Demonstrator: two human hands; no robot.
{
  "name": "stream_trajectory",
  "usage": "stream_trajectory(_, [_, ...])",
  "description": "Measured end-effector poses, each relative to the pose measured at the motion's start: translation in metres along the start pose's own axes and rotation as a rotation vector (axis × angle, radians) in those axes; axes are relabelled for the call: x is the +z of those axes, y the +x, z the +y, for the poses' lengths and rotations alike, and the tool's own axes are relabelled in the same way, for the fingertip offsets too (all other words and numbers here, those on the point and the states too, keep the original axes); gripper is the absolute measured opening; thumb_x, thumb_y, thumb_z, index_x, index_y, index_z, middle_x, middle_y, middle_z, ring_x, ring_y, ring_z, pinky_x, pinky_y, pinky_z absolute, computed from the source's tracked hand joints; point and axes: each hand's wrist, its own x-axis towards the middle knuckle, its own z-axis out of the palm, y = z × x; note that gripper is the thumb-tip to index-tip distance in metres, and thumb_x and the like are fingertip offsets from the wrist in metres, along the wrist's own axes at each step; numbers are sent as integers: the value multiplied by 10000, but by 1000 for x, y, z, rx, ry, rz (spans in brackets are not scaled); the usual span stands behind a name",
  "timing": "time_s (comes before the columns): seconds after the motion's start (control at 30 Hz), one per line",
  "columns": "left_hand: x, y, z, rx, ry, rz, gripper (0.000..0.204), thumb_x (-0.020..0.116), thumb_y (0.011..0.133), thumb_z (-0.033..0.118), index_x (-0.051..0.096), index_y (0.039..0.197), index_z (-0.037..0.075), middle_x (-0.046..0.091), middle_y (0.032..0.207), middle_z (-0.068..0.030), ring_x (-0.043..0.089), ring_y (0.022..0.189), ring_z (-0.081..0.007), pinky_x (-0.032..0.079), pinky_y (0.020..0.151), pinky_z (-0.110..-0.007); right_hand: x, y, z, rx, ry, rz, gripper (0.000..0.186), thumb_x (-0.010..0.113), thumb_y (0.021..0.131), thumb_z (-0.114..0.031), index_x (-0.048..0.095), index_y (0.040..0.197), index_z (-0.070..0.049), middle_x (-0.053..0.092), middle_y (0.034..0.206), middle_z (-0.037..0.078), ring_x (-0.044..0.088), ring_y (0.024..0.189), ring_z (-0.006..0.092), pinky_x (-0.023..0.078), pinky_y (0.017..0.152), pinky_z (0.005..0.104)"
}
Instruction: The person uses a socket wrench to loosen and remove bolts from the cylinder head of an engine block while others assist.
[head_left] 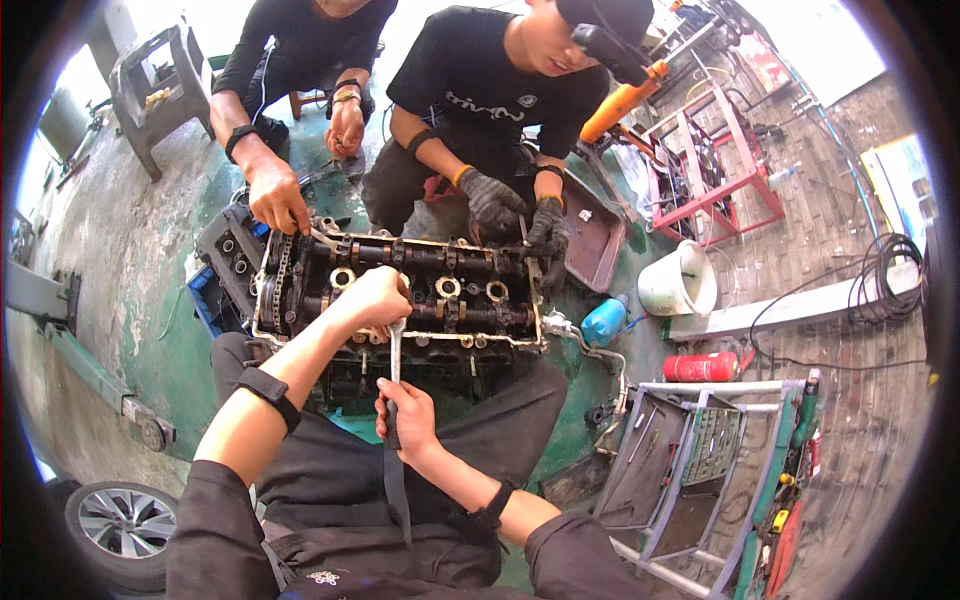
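Observation:
An engine cylinder head (455, 342), dark and oily with a pale rim, lies in front of my knees. My left hand (378, 300) is closed over its near middle, around the upper end of a silver wrench (396, 350); its fingertips are partly hidden. Lower down, my right hand (408, 415) grips the wrench's lower part. A black strap-like strip (396, 490) hangs below that hand. A timing chain (280, 275) runs along the left end. There a co-worker's bare hand (278, 195) reaches in, while another's gloved hands (520, 220) work at the right end.
A brown tray (597, 240), a blue bottle (604, 322) and a white bucket (680, 280) stand to the right. Beyond are a red fire extinguisher (702, 367) and a metal tool rack (690, 470). A wheel (125, 530) lies at lower left, near a lift arm (100, 385).

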Motion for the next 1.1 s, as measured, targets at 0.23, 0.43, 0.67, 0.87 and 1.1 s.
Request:
stream_trajectory(0.23, [7, -9, -3, -87, -135, 24, 264, 588, 767, 100, 612, 882, -137, 646, 741, -187, 660, 557, -235, 563, 451, -339, -27, 7, -23, 43, -272, -154, 266, 545, 888, -285, 509, 832, -28, 488, 594, 32, 436, 376, 122, 347, 335, 280])
stream_trajectory(0.43, [14, -12, -16, -198, -479, 6, 280, 543, 863, 130, 568, 980, -123, 633, 760, -173, 661, 601, -252, 578, 493, -364, -64, 22, -118, 222, -742, -332, 339, 488, 914, -338, 554, 1066, -42, 455, 584, 18, 373, 346, 82, 292, 316, 225])
stream_trajectory(0.67, [22, -9, -21, -169, -615, 32, 259, 555, 853, 127, 575, 946, -114, 629, 758, -172, 651, 565, -253, 562, 471, -341, -54, 12, -80, 282, -381, -333, 376, 402, 950, -410, 461, 798, -72, 384, 494, 14, 357, 326, 111, 286, 310, 269])
stream_trajectory(0.87, [23, -9, -23, -129, -511, 64, 256, 542, 874, 114, 568, 1002, -106, 611, 728, -132, 633, 523, -222, 561, 455, -325, -43, 10, -57, 188, -253, -279, 381, 401, 948, -427, 440, 785, -84, 377, 494, 10, 343, 309, 116, 285, 300, 269])
stream_trajectory(1.1, [24, -7, -22, -95, -374, 123, 276, 580, 809, 134, 615, 952, -100, 638, 724, -170, 645, 547, -214, 540, 467, -318, -19, 4, -21, 90, -63, -164, 361, 406, 950, -409, 434, 805, -79, 364, 495, 28, 327, 310, 135, 278, 298, 278])
